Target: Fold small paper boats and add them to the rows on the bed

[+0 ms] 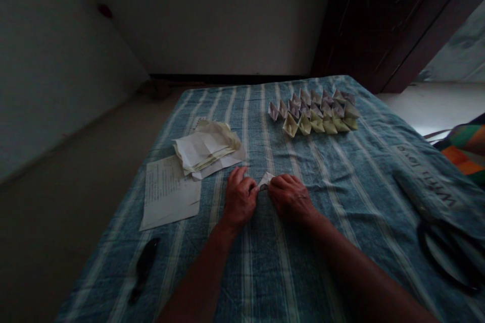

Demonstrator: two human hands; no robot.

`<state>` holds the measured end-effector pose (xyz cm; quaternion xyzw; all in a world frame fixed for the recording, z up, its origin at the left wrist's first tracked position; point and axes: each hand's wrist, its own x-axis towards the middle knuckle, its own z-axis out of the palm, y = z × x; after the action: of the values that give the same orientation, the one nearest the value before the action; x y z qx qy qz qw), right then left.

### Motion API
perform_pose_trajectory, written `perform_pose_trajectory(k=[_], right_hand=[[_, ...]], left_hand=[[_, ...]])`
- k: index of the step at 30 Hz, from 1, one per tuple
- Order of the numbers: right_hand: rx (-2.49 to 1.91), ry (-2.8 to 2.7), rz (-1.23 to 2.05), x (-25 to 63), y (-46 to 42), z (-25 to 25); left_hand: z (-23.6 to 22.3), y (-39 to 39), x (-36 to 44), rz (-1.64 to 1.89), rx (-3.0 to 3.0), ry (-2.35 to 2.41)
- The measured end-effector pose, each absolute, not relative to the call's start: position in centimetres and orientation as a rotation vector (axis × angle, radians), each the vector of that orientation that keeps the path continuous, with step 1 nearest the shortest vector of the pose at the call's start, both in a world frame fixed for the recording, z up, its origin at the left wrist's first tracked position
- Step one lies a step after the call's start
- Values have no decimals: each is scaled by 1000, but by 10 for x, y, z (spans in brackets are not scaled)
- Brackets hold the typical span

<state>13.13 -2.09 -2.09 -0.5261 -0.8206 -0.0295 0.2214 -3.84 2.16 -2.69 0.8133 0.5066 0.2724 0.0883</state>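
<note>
A small folded white paper point(265, 180), with a pointed top, lies at the middle of the cloth between my two hands. My left hand point(241, 197) pinches its left corner between thumb and finger, the other fingers partly curled. On the other side my right hand point(290, 196) is closed over the paper's right part and hides it. Beyond the hands, to the right, several folded paper boats point(316, 123) stand in rows, the front ones yellowish and those behind whitish. A stack of loose paper sheets point(204, 146) sits left of my left hand.
A printed sheet point(170, 192) lies beside the stack. Near the left edge is a black object point(144, 267), perhaps a folding knife. Large black-handled scissors point(443, 237) rest at right on the striped blue cloth point(341, 262). Colourful fabric point(464, 144) shows beyond the right edge.
</note>
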Motion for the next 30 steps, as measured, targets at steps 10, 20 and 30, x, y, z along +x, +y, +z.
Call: perform_pose_trajectory(k=[10, 20, 30], right_hand=[[-1441, -2246, -59, 132, -19, -25], [-1444, -2237, -57, 132, -19, -23], [-1474, -2228, -54, 130, -19, -22]], left_hand=[[-16, 29, -52, 643, 2459, 1389], [-18, 32, -55, 637, 2427, 1387], [-20, 12, -36, 808, 2700, 1295]])
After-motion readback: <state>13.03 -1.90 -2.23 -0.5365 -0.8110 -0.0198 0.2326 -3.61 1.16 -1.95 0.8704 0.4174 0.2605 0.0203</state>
